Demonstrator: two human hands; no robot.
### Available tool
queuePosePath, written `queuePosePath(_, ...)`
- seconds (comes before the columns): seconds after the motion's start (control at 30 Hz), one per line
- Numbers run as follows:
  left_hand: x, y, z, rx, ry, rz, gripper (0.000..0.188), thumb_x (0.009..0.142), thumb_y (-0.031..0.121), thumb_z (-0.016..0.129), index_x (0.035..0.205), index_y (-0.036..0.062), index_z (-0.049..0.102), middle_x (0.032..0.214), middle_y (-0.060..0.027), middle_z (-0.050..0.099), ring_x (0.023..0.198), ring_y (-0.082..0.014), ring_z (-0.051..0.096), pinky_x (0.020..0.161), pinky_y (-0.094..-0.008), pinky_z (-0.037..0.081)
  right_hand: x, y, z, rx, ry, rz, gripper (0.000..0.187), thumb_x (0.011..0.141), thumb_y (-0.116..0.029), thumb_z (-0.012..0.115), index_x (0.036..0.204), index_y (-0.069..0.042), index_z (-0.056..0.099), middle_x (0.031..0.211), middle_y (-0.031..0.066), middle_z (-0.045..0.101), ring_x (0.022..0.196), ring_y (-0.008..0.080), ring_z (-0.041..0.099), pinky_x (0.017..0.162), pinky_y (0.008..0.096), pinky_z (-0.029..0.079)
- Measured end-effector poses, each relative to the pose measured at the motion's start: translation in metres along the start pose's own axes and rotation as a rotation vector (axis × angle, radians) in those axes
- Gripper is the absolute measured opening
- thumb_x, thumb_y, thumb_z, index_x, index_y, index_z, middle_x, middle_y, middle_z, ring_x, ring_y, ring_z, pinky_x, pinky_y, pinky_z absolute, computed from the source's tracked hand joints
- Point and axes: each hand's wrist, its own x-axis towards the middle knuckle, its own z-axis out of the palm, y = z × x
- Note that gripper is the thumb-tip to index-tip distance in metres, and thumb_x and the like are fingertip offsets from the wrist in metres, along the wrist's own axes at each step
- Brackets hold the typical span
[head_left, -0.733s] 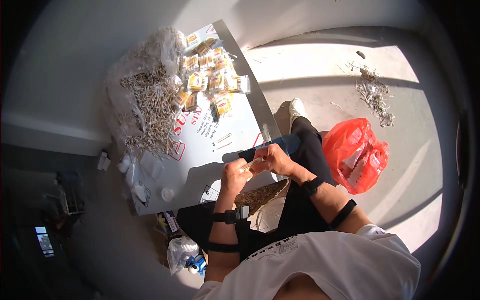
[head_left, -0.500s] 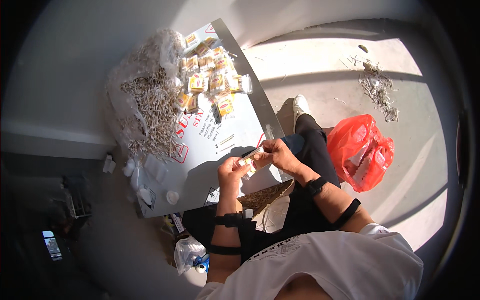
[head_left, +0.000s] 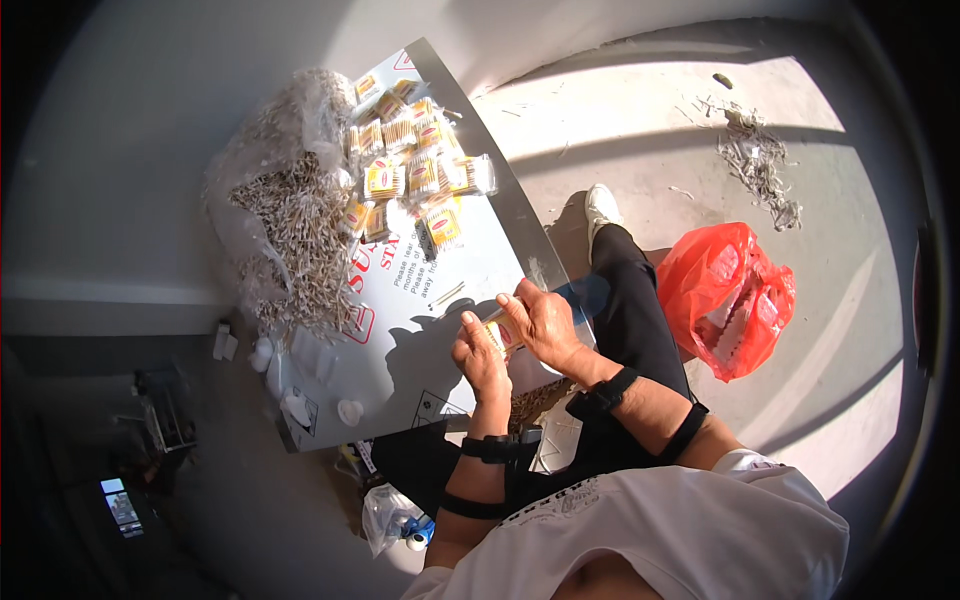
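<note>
The left hand and right hand pinch a pack between them over the near right corner of the counter, with other packs toward its far end beside bagged swabs.

Pale grey floor, partly sunlit
An open, translucent red plastic bag is seen; a loose heap of whitish scraps is strewn apart.

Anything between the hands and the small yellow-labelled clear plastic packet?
Nothing visible: the bare left hand and bare right hand are both on the small packet. The heap of similar yellow-labelled packets lies farther off on the white-topped table, apart from both hands.
</note>
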Motion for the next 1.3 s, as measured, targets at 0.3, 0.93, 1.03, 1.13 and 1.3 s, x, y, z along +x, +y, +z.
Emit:
queuePosePath(0.3, -0.001, -0.017, 0.004, 0.071, 0.050, 0.297, 0.052, 0.100, 0.049, 0.044, 0.079, 0.0012, 0.050, 0.069, -0.0025, 0.052, 0.057, -0.0100, 0.047, 0.049, -0.0258, 0.040, -0.001, 0.002, 0.000, -0.093, 0.013, -0.010, 0.049, 0.099, -0.046, 0.044, 0.080, -0.003, 0.059, 0.066, 0.0209, 0.062, 0.067, 0.0418, 0.062, 0.058, 0.0469, 0.049)
queuePosePath(0.93, -0.007, -0.016, 0.010, 0.235, 0.090, 0.468, 0.045, 0.104, 0.031, 0.043, 0.083, -0.0065, 0.056, 0.068, -0.0065, 0.057, 0.062, -0.0134, 0.048, 0.056, -0.0318, 0.043, 0.004, 0.006, 0.004, 0.036, 0.078, 0.161, 0.056, 0.099, -0.048, 0.043, 0.079, 0.000, 0.064, 0.072, 0.0245, 0.062, 0.075, 0.0449, 0.061, 0.065, 0.0491, 0.048)
queuePosePath(1.03, 0.002, -0.019, 0.006, 0.235, 0.079, 0.501, 0.049, 0.104, 0.036, 0.042, 0.081, -0.0058, 0.055, 0.068, -0.0050, 0.055, 0.061, -0.0132, 0.047, 0.054, -0.0312, 0.042, 0.007, 0.006, 0.000, 0.062, 0.002, 0.177, 0.056, 0.100, -0.047, 0.042, 0.078, 0.000, 0.064, 0.071, 0.0245, 0.062, 0.074, 0.0446, 0.062, 0.066, 0.0499, 0.048)
queuePosePath(1.13, 0.016, -0.019, -0.001, 0.167, 0.007, 0.257, 0.054, 0.104, 0.040, 0.038, 0.080, -0.0064, 0.053, 0.068, -0.0168, 0.056, 0.060, -0.0225, 0.050, 0.058, -0.0363, 0.044, 0.014, 0.013, -0.009, 0.107, -0.123, 0.199, 0.057, 0.100, -0.047, 0.041, 0.078, 0.000, 0.064, 0.070, 0.0249, 0.062, 0.073, 0.0447, 0.062, 0.066, 0.0503, 0.049)
queuePosePath(1.3, 0.023, -0.008, -0.026, 0.799, 0.011, 0.392, 0.040, 0.101, 0.035, 0.043, 0.112, -0.0021, 0.053, 0.107, -0.0225, 0.060, 0.097, -0.0379, 0.059, 0.083, -0.0483, 0.047, 0.017, 0.009, -0.027, -0.349, 0.001, 0.045, 0.052, 0.099, -0.046, 0.044, 0.079, -0.002, 0.062, 0.069, 0.0227, 0.063, 0.071, 0.0438, 0.063, 0.062, 0.0495, 0.051)
